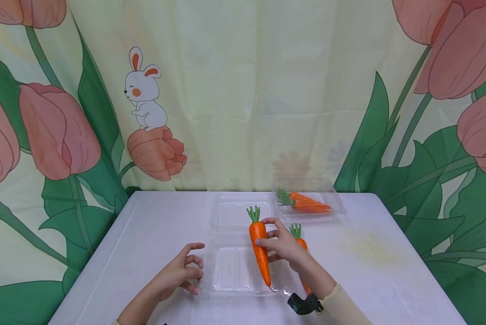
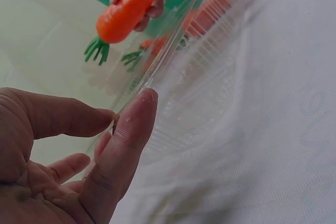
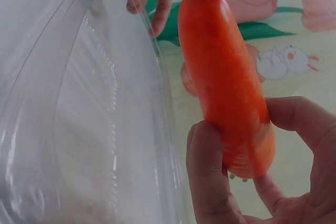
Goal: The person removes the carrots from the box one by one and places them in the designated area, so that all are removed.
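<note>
My right hand grips an orange toy carrot with a green top, its fingers and thumb around the thick end. In the head view the carrot hangs over a clear plastic clamshell box, green top toward the back. At the box's left edge, my left hand pinches the rim between thumb and finger. The right wrist view shows the held carrot beside the box wall. A second carrot lies right of the box, partly hidden behind my right forearm.
The box's lid lies folded back behind it. Another clear box stands at the back right with carrots inside. A curtain with tulips and a rabbit hangs behind the white table.
</note>
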`<state>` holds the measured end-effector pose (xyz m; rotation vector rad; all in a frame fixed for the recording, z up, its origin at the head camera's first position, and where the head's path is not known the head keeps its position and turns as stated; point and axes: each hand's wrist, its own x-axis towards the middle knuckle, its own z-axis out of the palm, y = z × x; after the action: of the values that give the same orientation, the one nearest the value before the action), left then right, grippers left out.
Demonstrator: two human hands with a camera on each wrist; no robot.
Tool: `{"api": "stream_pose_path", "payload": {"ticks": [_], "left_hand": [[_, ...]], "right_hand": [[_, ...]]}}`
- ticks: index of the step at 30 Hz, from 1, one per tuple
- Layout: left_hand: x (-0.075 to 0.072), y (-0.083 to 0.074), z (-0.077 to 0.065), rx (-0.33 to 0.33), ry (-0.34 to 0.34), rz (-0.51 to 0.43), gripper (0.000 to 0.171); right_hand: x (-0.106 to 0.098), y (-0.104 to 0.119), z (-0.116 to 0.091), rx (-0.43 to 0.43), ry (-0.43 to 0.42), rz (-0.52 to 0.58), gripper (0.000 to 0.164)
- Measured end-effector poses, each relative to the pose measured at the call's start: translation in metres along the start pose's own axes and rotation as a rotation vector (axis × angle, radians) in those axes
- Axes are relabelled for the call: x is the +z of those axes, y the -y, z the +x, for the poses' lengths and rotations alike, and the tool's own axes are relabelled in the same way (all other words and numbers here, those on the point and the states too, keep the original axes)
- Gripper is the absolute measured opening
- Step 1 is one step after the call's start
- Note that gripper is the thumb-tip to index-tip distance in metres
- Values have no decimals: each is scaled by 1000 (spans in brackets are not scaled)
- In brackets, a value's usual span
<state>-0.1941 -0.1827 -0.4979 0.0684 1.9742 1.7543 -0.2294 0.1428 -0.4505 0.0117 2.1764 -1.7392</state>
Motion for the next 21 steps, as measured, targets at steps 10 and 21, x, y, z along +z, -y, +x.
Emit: {"api": "stream_pose_path", "payload": {"ticks": [10, 21], "left_hand": [[1, -1, 0, -8, -10, 11, 79], [-1, -2, -1, -9, -8, 7, 79]], "right_hand": [[-17, 0, -7, 35, -51, -1, 60], [-38, -11, -16, 52, -114, -70, 59]]}}
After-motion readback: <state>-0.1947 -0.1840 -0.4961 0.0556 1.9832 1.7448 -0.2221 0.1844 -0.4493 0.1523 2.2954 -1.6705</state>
